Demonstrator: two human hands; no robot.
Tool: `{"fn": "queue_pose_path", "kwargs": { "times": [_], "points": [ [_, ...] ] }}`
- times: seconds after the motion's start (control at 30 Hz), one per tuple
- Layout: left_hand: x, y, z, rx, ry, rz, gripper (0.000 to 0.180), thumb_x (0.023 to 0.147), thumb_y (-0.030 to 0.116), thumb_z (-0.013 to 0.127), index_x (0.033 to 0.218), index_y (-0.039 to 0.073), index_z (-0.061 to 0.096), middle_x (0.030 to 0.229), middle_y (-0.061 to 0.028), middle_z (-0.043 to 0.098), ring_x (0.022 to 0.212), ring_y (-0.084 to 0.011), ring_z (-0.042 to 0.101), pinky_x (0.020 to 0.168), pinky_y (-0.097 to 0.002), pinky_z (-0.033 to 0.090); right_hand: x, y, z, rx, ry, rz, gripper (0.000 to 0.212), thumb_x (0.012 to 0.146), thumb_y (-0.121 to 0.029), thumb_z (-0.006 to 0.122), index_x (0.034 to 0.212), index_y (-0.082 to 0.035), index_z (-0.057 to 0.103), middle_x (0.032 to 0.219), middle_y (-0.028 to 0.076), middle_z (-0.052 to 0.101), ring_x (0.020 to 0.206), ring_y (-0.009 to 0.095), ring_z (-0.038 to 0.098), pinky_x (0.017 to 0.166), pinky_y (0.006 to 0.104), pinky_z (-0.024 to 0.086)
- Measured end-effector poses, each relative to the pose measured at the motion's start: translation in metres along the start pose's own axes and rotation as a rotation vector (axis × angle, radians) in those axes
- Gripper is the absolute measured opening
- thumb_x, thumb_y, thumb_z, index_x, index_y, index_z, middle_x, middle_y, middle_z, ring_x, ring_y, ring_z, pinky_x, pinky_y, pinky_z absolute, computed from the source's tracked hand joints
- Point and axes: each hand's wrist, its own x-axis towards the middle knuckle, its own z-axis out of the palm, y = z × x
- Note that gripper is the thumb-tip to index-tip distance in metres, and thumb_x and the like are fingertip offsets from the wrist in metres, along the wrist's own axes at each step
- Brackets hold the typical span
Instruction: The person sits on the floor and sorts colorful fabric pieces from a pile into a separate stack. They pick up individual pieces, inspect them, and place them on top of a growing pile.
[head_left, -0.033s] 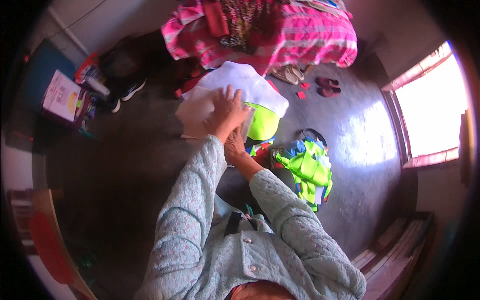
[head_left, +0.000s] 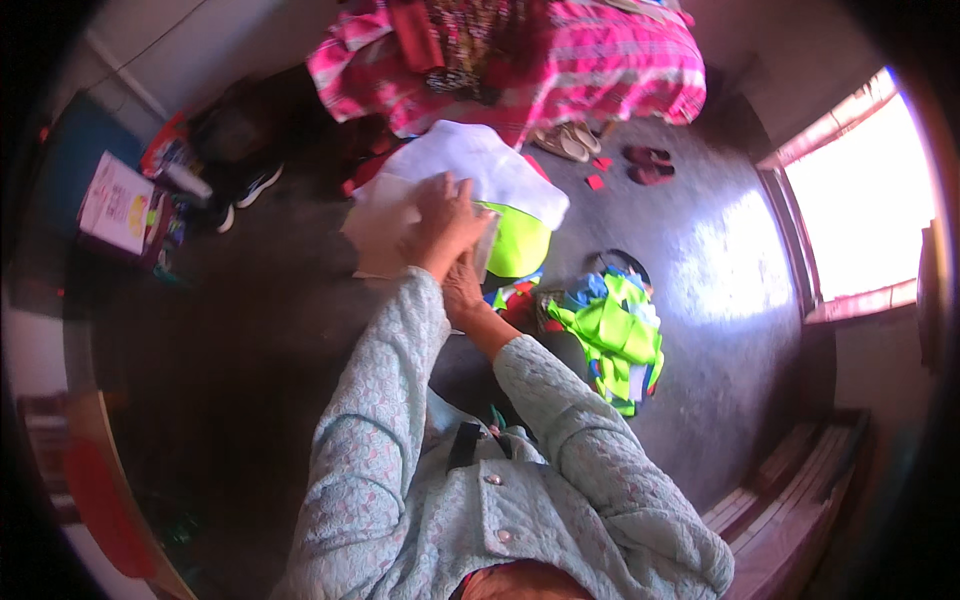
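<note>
My left hand lies over a pale beige, flat sheet, its fingers stretched toward a white cloth. Close under its wrist is my right hand, whose fingers are largely hidden by the left one. Whether the right hand grips anything does not show. To the right of both hands a neon yellow-green cloth piece sticks out from below the white cloth. What supports these layers is hidden beneath them.
Neon green fabric scraps are heaped on the floor at right. A bed with a pink checked cover stands beyond, with pale shoes and dark red slippers nearby. A slatted wooden bench is at lower right.
The whole view has shifted slightly, so the room appears a little further left and up. Both hands keep nearly the same place on the layers.
</note>
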Motion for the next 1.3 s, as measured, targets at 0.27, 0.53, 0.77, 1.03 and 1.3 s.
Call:
{"fn": "queue_pose_path", "kwargs": {
  "times": [0.27,0.53,0.77,1.03,1.3],
  "points": [
    [0.01,0.0,0.015,0.101,-0.244,-0.098,0.081,0.084,0.057,0.053,0.147,0.017,0.022,0.156,-0.0151,0.007,0.143,-0.0411,0.0,0.113,-0.0576,0.002,-0.012,0.007,-0.028,-0.302,0.082,-0.323,0.058,0.073,-0.031,0.058,0.124,-0.005,0.055,0.138,0.02,0.04,0.135,0.037,0.029,0.114,0.0525,0.015],
    [-0.006,0.0,0.039,0.214,0.119,0.0,0.07,0.085,0.053,0.052,0.142,0.019,0.032,0.152,-0.0124,0.022,0.141,-0.0367,0.013,0.112,-0.0549,0.008,-0.133,0.029,-0.129,0.034,0.131,0.042,0.047,0.071,-0.016,0.076,0.115,-0.008,0.062,0.133,0.018,0.047,0.118,0.034,0.052,0.095,0.0398,0.046],
    [-0.013,0.004,0.045,0.34,0.374,0.12,0.066,0.083,0.054,0.05,0.136,0.016,0.042,0.144,-0.0141,0.038,0.133,-0.0385,0.031,0.109,-0.0532,0.02,-0.297,0.173,-0.123,0.205,0.762,0.844,0.029,0.083,-0.007,0.066,0.112,-0.007,0.064,0.101,0.013,0.068,0.09,0.026,0.067,0.08,0.0341,0.052],
    [-0.016,-0.002,0.042,0.377,0.393,0.136,0.062,0.086,0.05,0.047,0.137,0.015,0.042,0.145,-0.0138,0.038,0.133,-0.038,0.032,0.11,-0.0503,0.021,-0.374,0.195,-0.028,0.35,0.325,1.264,0.047,0.081,-0.019,0.068,0.124,-0.002,0.057,0.108,0.022,0.066,0.101,0.031,0.065,0.087,0.0382,0.05],
    [-0.011,0.0,0.048,0.344,0.411,0.175,0.061,0.085,0.049,0.048,0.135,0.015,0.044,0.143,-0.0137,0.04,0.133,-0.0368,0.033,0.109,-0.0505,0.022,-0.374,0.224,-0.012,0.107,0.397,1.184,0.043,0.078,-0.02,0.07,0.118,-0.008,0.062,0.103,0.02,0.063,0.095,0.035,0.063,0.084,0.0428,0.05]
  ]
}}
